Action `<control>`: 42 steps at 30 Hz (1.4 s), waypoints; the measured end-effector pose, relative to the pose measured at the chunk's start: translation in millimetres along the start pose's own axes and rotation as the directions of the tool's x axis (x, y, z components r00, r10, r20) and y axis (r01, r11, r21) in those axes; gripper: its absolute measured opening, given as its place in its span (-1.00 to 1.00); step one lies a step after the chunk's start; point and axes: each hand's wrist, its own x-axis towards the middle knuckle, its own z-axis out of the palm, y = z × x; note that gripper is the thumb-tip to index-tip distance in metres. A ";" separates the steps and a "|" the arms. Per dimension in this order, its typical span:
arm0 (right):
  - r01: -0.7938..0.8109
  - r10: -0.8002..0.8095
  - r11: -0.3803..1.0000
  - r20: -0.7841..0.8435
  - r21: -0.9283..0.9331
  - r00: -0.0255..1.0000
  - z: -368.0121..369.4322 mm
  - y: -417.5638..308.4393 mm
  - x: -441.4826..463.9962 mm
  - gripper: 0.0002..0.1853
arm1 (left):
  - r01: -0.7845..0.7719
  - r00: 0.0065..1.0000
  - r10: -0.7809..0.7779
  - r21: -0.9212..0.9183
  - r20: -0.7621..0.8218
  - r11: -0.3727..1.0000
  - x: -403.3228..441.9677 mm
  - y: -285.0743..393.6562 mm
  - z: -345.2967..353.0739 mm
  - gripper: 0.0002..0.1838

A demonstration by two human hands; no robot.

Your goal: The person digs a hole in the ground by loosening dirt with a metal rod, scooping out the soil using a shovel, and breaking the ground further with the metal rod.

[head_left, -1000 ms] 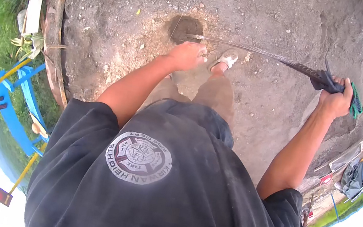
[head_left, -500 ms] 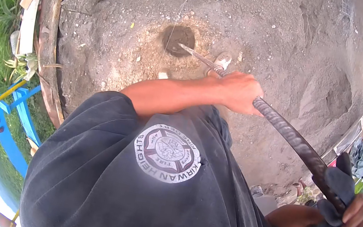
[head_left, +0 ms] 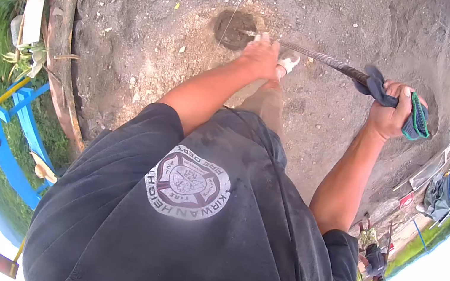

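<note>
A long ribbed metal bar slants from a round hole in the ground toward the right. Its pale tip lies over the hole. My left hand is at the bar's lower part, beside the hole, with its fingers stretched out across the bar and slightly apart; its palm side is hidden. My right hand is closed around the bar's upper end, together with a dark glove that has a green-edged cuff. A light shoe stands just right of the hole.
Wooden boards and a long timber edge lie at the left. Beyond them stands a blue frame. A thin string crosses over the hole. A person and assorted gear are at the lower right.
My right hand has moved up and inward from the lower right with the bar's end. My left hand has moved from farther up the bar toward the hole, and its fingers have straightened.
</note>
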 end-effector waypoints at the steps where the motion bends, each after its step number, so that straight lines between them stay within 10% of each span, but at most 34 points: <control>1: -0.025 0.021 0.993 0.033 0.116 0.999 -25.4 7.7 2.7 -0.84 | 0.186 0.971 -0.205 0.150 0.123 0.971 -2.1 -53.4 26.9 -0.23; 3: -0.050 0.047 0.997 0.051 0.056 0.998 -36.4 0.9 -3.2 -0.85 | 0.284 0.863 -0.302 0.107 0.405 0.953 -33.5 -114.9 -1.1 -0.26; 5: -0.041 0.042 0.997 0.019 -0.066 0.999 -16.1 -11.9 -9.8 -0.88 | 0.135 0.942 -0.147 0.059 0.302 0.989 -65.8 -203.9 23.0 -0.31; 10: 0.071 -0.071 0.997 0.012 0.031 0.997 -28.9 18.3 12.8 -0.88 | 0.548 0.692 -0.625 0.301 0.361 0.780 -137.4 -294.1 -2.8 -0.40; 12: -0.208 0.220 0.975 -0.223 0.077 0.950 -93.5 80.2 128.4 -0.77 | 0.566 0.607 -0.676 0.369 0.418 0.737 -150.4 -297.6 5.1 -0.45; 13: -0.285 0.308 0.925 -0.058 0.249 0.950 -131.5 115.6 182.1 -0.76 | 0.497 0.645 -0.627 0.383 0.437 0.779 -132.0 -292.9 12.5 -0.48; 17: -0.301 0.329 0.944 -0.310 0.136 0.892 -121.4 156.0 255.4 -0.82 | 0.399 0.854 -0.435 0.179 0.286 0.900 -47.8 -247.5 47.2 -0.52; 24: -0.096 0.093 0.995 0.159 0.014 0.983 -18.3 2.5 46.2 -0.86 | -0.110 0.994 0.108 -0.130 -0.022 0.985 62.7 -36.6 41.1 -0.37; 28: -0.116 0.089 0.991 0.303 0.073 0.949 10.0 -41.7 -17.9 -0.75 | -0.410 0.910 0.384 -0.201 -0.158 0.890 92.4 -7.1 68.5 -0.46; 31: -0.128 0.090 0.987 0.318 0.100 0.944 9.8 -82.4 -10.0 -0.79 | -0.363 0.860 0.458 -0.363 0.224 0.858 95.7 16.3 34.6 -0.59; 36: 0.034 -0.108 0.982 0.404 0.187 0.908 -26.4 -259.8 31.5 -0.83 | -0.564 0.801 0.598 -0.348 -0.012 0.749 -26.6 149.2 -86.6 -0.55; 42: 0.335 -0.355 0.934 0.412 0.123 0.839 -6.8 -338.2 40.0 -0.85 | -0.874 0.458 0.827 -0.334 -0.325 0.352 -132.6 220.8 -194.4 -0.71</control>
